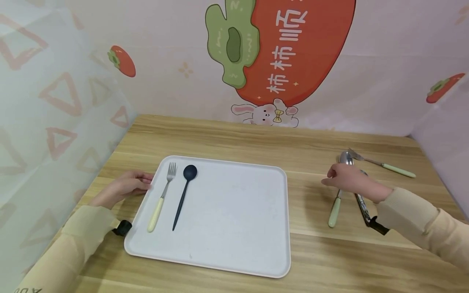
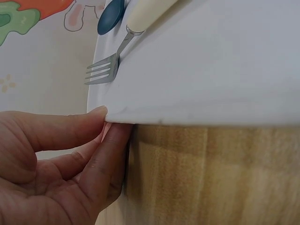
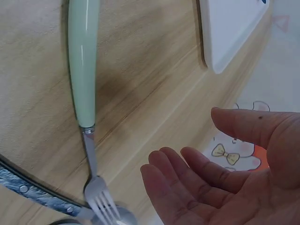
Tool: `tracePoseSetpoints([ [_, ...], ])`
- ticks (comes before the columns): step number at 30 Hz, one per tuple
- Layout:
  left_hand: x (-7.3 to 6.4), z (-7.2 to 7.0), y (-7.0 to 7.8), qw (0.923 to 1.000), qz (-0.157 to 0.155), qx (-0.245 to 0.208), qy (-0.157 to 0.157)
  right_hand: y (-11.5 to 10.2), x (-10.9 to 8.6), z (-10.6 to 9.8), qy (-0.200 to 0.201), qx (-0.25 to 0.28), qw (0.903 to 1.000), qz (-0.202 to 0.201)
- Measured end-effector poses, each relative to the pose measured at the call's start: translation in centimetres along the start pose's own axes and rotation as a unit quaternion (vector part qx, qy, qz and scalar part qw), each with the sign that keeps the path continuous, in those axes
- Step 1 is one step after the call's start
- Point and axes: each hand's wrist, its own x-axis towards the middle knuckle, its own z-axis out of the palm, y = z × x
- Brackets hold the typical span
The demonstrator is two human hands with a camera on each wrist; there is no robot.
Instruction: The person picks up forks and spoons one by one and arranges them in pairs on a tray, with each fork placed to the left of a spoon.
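Tray (image 1: 234, 211): lies on the table (image 1: 315, 256), left of centre in the head view, its left rim pinched by the left hand (image 1: 128, 187) near the far corner. The thumb bears on the top of the rim, with a finger against it from below; the grip is narrow. The tray is white, rectangular, with rounded corners and a low raised rim. A small dark mark shows near its front edge.

On the tray, beside that hand, lies a cream-handled fork (image 1: 160, 204), tines pointing to the far side. Next to it, apart, is a black spoon (image 1: 182, 195), bowl also away from the person.

The right hand (image 1: 348, 178) is held above the utensils right of the tray, thumb well apart from loosely bent fingers, holding nothing. Below it, a green-handled fork (image 3: 84, 84) overlaps a metal spoon bowl (image 1: 346, 158) with its tines. A utensil with a patterned handle (image 1: 363, 209) lies alongside; the hand and sleeve (image 1: 410, 213) hide part of this group in the head view, and I cannot tell how its pieces join. Further right lies a second fork (image 1: 390, 167), also green-handled, its tines near the bowl.

Beyond the table stands a wall covering (image 1: 176, 93) printed with red fruit and a rabbit.
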Motion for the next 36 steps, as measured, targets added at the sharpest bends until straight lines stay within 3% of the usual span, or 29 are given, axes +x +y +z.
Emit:
tracePoseSetpoints([
  [13, 0.1, 0.2, 0.4, 1.0, -0.004, 0.002, -0.003, 3.1, -0.9, 1.0, 0.032, 0.057, 0.9978, 0.012],
  [26, 0.0, 0.1, 0.4, 1.0, -0.001, -0.004, -0.005, 4.7, -1.3, 2.4, -0.01, 0.135, 0.9878, 0.077],
  [36, 0.0, -0.1, 0.0, 1.0, -0.005, -0.006, -0.004, 4.8, -1.2, 3.4, -0.03, 0.121, 0.9872, 0.1],
])
